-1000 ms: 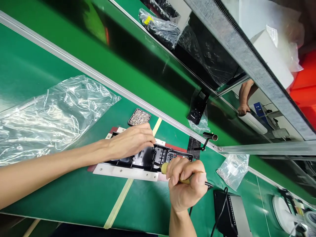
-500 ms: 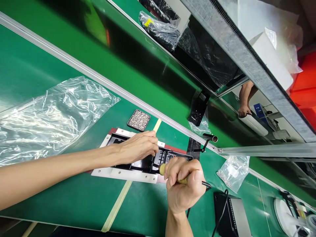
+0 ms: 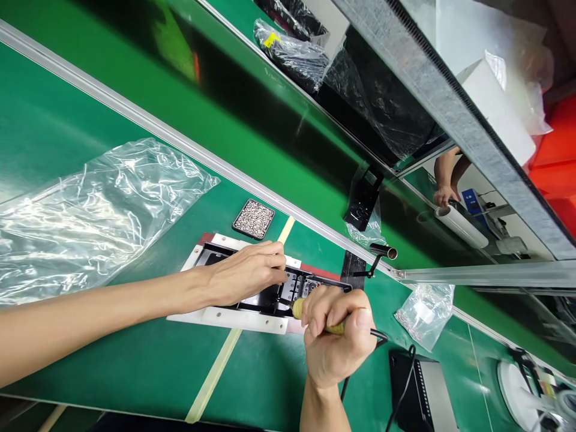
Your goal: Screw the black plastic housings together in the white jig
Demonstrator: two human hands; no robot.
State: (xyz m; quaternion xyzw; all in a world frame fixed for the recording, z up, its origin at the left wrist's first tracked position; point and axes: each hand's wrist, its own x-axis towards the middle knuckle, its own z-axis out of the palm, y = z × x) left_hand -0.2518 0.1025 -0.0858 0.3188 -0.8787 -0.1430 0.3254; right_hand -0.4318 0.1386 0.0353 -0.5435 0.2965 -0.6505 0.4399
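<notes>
A glossy black moulded plastic part, long and flat with small square compartments toward its right end, lies level in a white rectangular fixture plate on the green surface. The left hand rests on top of its middle, fingertips pinched at the compartments. A soldering-type tool with a yellowish cork-coloured handle slants down toward the part's right end, its tip hidden behind the fingers. The right hand is closed in a fist around that handle, with a black cord trailing out behind it.

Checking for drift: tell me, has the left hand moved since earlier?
Yes. The left hand slid slightly right, away from the small tray.
</notes>
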